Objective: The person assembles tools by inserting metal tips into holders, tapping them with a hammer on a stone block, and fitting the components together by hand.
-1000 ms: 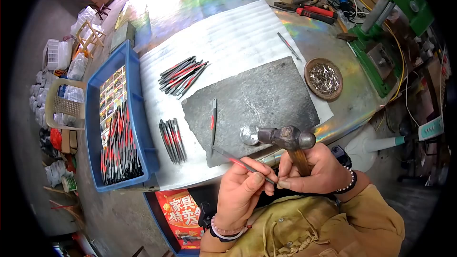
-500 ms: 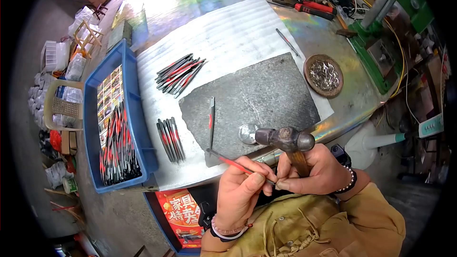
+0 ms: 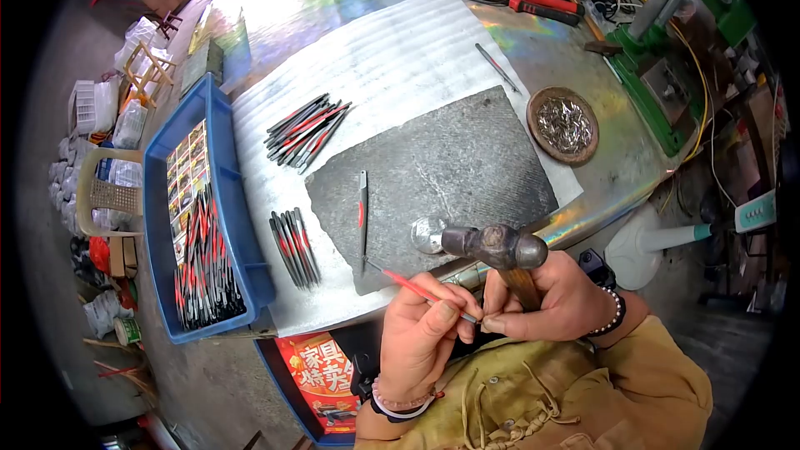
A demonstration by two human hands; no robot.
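My left hand [image 3: 419, 335] is closed around a slim red-and-black stick-like tool [image 3: 408, 285], its dark thin end pointing toward the stone slab [image 3: 467, 150]. A ball-peen hammer [image 3: 493, 245] sits in my right hand [image 3: 562, 304], its wooden handle running into the palm. The right thumb and fingertips also pinch close to the near end of the stick; any small part there is hidden. On the slab lie a similar red-and-black stick [image 3: 363, 208] and a shiny round metal piece [image 3: 428, 235], just left of the hammer head.
Two bundles of such sticks [image 3: 307, 132] [image 3: 293, 247] lie on white foam sheeting [image 3: 375, 50]. A blue bin [image 3: 257, 287] at left holds many more. Right of the slab stands a bowl [image 3: 580, 156] of small metal bits. Pliers [image 3: 542, 7] and a green press [image 3: 650, 75] are beyond.
The whole view has shifted slightly, so the table items appear a little further left. Both hands keep nearly the same pose, holding the stick and hammer.
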